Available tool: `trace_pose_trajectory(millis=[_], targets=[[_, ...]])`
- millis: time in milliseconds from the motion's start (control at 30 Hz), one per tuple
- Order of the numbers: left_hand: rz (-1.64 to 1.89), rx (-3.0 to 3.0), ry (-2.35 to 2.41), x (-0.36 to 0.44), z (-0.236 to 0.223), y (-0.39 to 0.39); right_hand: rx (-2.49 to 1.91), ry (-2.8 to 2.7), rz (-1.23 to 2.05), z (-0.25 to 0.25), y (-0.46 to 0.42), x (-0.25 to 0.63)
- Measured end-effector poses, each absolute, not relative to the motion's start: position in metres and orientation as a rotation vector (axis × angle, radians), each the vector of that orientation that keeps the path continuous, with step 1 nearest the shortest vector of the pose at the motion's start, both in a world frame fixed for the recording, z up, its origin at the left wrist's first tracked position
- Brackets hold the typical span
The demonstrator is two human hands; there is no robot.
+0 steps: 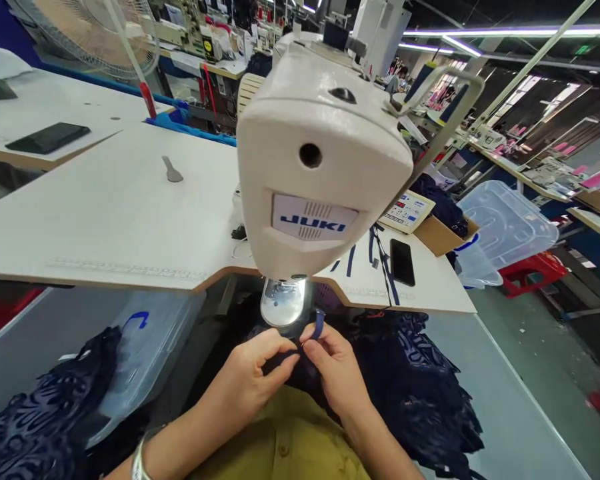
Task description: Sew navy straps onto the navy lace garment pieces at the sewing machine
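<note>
A narrow dark blue strap loops up from the fingers of my right hand, which pinches it between thumb and fingertips. My left hand is closed too, thumb and fingertips pinching dark fabric that merges with the dark cloth behind. The two hands nearly meet, just in front of the metal sewing plate of the white sewing machine. Navy lace garments lie heaped to the right of my right hand. The ends of what I hold are hard to make out.
Phones lie on the right and left of the white tabletop, with a small grey metal piece between. Cut blue straps rest beside the right phone. A clear bin holding lace stands lower left.
</note>
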State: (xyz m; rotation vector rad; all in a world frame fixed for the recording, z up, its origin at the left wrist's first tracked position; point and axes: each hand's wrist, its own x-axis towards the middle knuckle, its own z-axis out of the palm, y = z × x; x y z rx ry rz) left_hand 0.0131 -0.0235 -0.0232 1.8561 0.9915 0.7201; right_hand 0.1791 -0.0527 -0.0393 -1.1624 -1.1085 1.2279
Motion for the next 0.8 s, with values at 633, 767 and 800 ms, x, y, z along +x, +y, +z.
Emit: trace_pose_trajectory(millis=[633,767,800], targets=[[1.075,2.686,0.94,0.005,-0.026,-0.039,-1.062,-1.21,0.761,-0.052,-0.065,0.168],[1.003,2.735,0.924,0.005,-0.029,-0.038,-1.062,-1.245,0.714,-0.052,-0.065,0.169],[0.997,2.729,0.928,0.005,-0.028,-0.038,-1.059,-1.258,0.7,-0.052,-0.065,0.169]])
